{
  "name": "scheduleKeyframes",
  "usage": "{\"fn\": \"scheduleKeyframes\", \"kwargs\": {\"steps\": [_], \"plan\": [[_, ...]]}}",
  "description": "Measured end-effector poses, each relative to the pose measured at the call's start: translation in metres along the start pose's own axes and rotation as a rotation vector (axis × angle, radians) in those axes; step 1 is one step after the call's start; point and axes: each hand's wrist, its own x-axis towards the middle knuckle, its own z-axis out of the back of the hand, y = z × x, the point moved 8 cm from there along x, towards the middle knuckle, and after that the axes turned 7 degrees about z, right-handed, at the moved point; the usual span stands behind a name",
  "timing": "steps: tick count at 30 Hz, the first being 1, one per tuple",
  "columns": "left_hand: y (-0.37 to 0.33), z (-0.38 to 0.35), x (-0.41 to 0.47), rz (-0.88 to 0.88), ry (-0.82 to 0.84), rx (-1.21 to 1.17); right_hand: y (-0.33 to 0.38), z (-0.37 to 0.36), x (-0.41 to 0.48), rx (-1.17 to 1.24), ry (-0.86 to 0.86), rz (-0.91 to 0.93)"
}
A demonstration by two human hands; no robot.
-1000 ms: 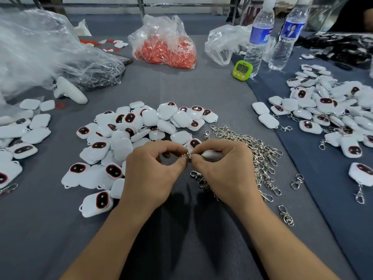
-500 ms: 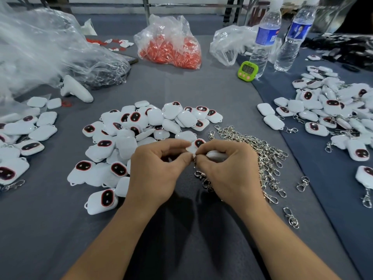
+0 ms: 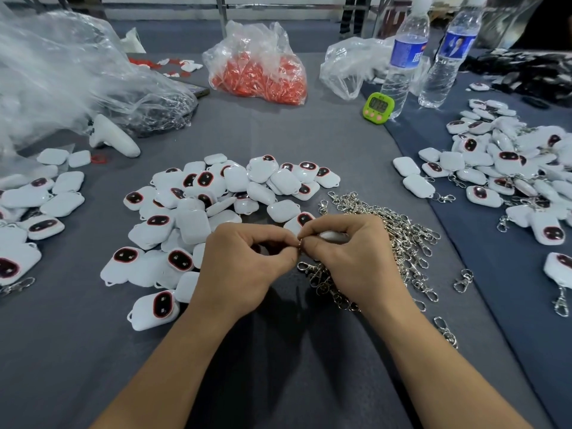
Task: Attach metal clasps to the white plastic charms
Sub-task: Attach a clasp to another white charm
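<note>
As I look down through the head camera, the biggest thing I see is the wide grey cloth table (image 3: 278, 134). A dark blue cloth (image 3: 495, 320) covers its right side. A big clear crinkly plastic bag (image 3: 62, 82) sits at the far left. A smaller clear bag full of red bits (image 3: 257, 72) sits at the back.

A heap of white plastic charms with dark oval faces (image 3: 198, 212) lies in the middle of the table, just past the hands. A second heap of the same charms (image 3: 510, 168) lies on the blue cloth, and some of those have clasps on them. A shiny pile of silver metal clasps (image 3: 402, 236) lies just to the right of the hands and partly under the right one. Two clear water bottles (image 3: 402, 57) stand at the back right, with a little green timer (image 3: 378, 107) beside them.

Both hands meet above the near edge of the clasp pile. The left hand (image 3: 244, 267) is curled, and its thumb and first finger pinch a tiny metal ring (image 3: 299, 242). The right hand (image 3: 356, 261) is curled too. It holds one white charm (image 3: 332, 235) under its fingers, and its fingertips press on the same ring. I cannot tell if the ring is through the charm's loop.
</note>
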Motion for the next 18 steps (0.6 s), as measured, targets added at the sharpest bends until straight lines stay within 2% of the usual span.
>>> {"fn": "scheduleKeyframes", "kwargs": {"steps": [7, 10, 12, 14, 16, 18], "plan": [[-0.002, 0.0, -0.002, 0.009, -0.007, -0.026, -0.002, -0.004, 0.0, 0.051, 0.054, -0.021], [-0.001, 0.013, -0.002, 0.031, -0.176, 0.015, -0.004, 0.0, -0.001, 0.036, 0.033, -0.045], [-0.006, 0.028, -0.003, -0.018, -0.326, 0.202, -0.004, 0.004, -0.001, 0.028, 0.029, -0.049], [-0.017, 0.035, -0.006, -0.132, -0.421, 0.526, -0.006, 0.007, -0.002, 0.009, 0.018, -0.048], [-0.023, 0.028, -0.008, -0.244, -0.436, 0.761, -0.009, 0.009, -0.002, -0.016, 0.003, -0.068], [-0.024, 0.011, -0.008, -0.283, -0.365, 0.866, -0.01, 0.008, -0.002, -0.011, 0.01, -0.087]]}}
